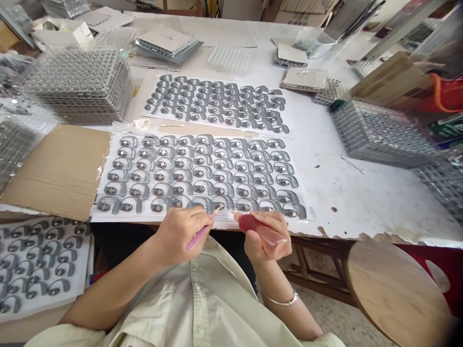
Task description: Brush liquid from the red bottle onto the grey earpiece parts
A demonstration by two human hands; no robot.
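Pink tool [197, 237] pinched in left hand [181, 233], red bottle [258, 231] gripped in right hand [255, 246], near grey pieces [230, 200]

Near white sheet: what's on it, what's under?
On the near white sheet: rows of grey hook-shaped pieces with round metallic centres. Left hand hides part of its front edge. Underneath is covered, can't be seen.

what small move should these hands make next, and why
Probably ease the pink tool in the left hand onto the front-row metal disc beside its tip: the tip is close, contact unclear, and the red bottle in the right hand points that way too.
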